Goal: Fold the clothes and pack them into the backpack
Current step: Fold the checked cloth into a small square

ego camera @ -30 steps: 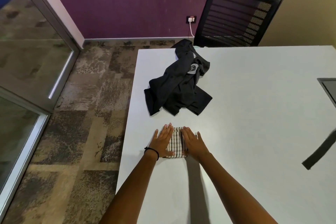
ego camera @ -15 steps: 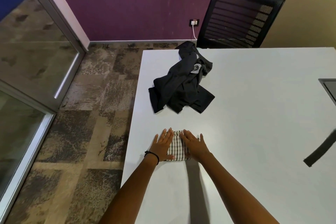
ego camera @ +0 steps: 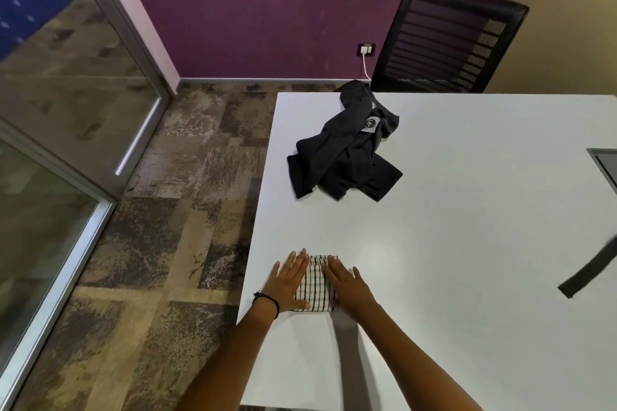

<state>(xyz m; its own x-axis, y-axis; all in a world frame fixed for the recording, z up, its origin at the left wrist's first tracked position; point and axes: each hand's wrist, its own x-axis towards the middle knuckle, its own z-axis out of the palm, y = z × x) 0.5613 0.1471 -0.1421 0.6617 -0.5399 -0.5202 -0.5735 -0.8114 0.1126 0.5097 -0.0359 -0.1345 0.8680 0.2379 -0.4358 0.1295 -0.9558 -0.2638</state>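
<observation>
A small folded white cloth with a black check pattern (ego camera: 315,287) lies near the front left corner of the white table (ego camera: 467,227). My left hand (ego camera: 288,280) lies flat on its left side, fingers straight. My right hand (ego camera: 349,285) presses flat on its right side, fingers straight. Farther back on the table a crumpled black garment with a white crest print (ego camera: 344,150) lies unfolded, part of it over the far edge. A black strap (ego camera: 591,270) enters from the right edge; the backpack itself is not in view.
A black mesh office chair (ego camera: 447,40) stands behind the table's far edge. A dark rectangular panel (ego camera: 606,167) sits at the table's right edge. Patterned carpet and a glass partition (ego camera: 60,130) are to the left, where the table edge drops off.
Both hands stay flat on the checked cloth. My view has shifted slightly; the hands and cloth hold nearly the same pose.
</observation>
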